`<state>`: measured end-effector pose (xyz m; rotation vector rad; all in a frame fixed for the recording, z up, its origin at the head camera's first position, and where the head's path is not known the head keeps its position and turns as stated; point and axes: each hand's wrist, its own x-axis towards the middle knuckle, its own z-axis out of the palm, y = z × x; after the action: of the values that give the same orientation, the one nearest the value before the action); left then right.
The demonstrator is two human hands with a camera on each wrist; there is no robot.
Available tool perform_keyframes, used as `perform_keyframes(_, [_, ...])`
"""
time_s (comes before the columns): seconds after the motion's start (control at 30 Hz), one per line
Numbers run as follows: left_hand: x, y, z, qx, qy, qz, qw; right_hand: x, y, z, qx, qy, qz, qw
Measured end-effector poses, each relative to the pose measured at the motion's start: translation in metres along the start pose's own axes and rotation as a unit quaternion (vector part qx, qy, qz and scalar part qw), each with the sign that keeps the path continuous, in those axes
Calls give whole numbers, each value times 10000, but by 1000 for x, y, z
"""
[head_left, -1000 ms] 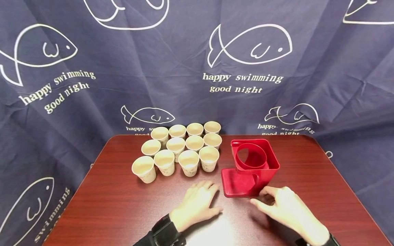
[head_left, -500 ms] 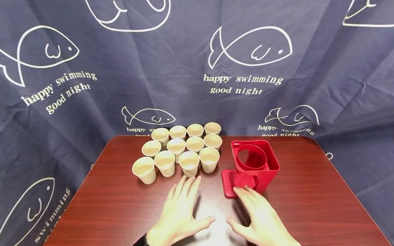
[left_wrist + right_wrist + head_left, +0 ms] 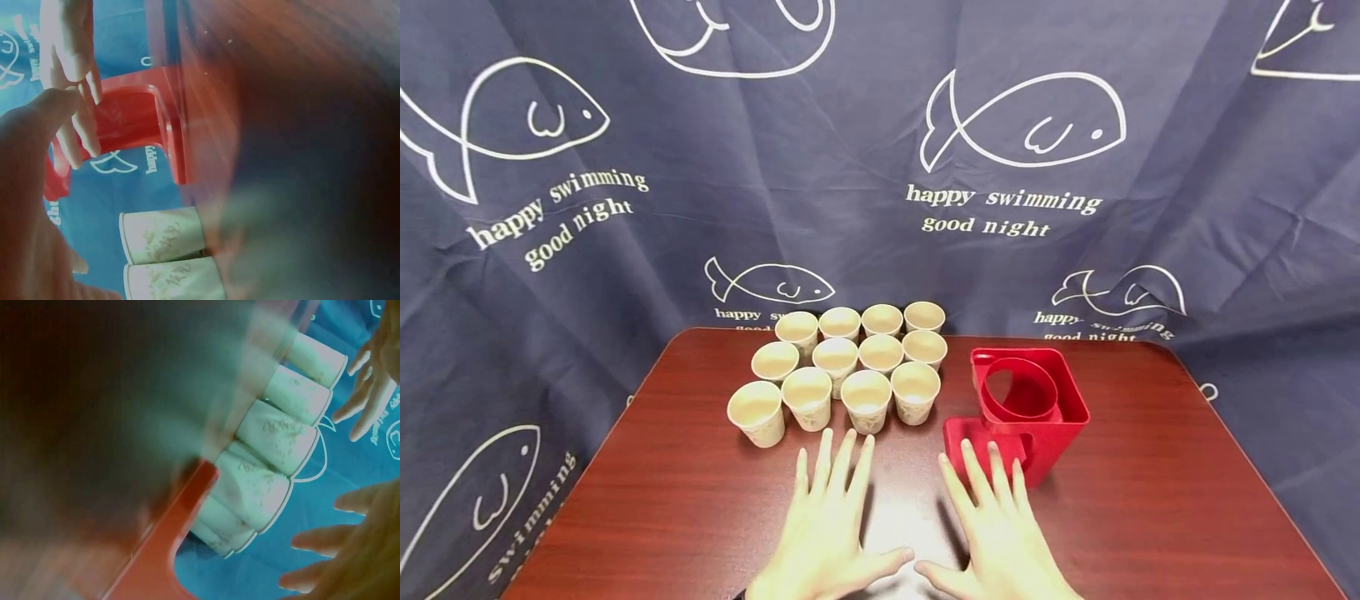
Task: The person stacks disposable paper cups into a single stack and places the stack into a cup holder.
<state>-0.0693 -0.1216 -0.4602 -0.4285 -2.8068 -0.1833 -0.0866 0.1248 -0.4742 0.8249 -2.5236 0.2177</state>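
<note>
Both hands lie palm-down, side by side, over the near part of the dark red table [image 3: 1150, 500], fingers straight and holding nothing. My left hand [image 3: 829, 512] points at the front row of several paper cups [image 3: 842, 371], a little short of them. The fingertips of my right hand [image 3: 992, 517] reach the front edge of a red plastic cup holder [image 3: 1037, 408], which has a round opening on top and a flat base tray. In the left wrist view the red holder [image 3: 134, 115] and two cups [image 3: 165, 234] show. The right wrist view shows a row of cups [image 3: 269, 434].
A dark blue curtain [image 3: 880, 167] with white fish drawings hangs right behind the table. The cups stand in three rows at the back centre-left, and the holder stands to their right. Bare table lies left and right of the hands.
My right hand left the holder's front corner and straightened its fingers. Both hands drew back toward me and now lie parallel, fingers pointing forward. The cups and the holder stayed put.
</note>
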Motion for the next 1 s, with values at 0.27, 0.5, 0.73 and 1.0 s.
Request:
perform_keyframes(0.27, [1,-6,8,107,122,49,9999,6,-7,6,150,140,76,9998])
perform_keyframes(0.5, [7,-8,5,38,-22,-75,10000,12,-6,5,63,68,222,9997])
perform_keyframes(0.73, [10,-8,1,18,84,-61,9999,14,-5,3,88,-104,366,9992])
perform_keyframes(1.0, [7,-15,-2,157,14,9,9999,13,-3,2,44,-131,325,9994])
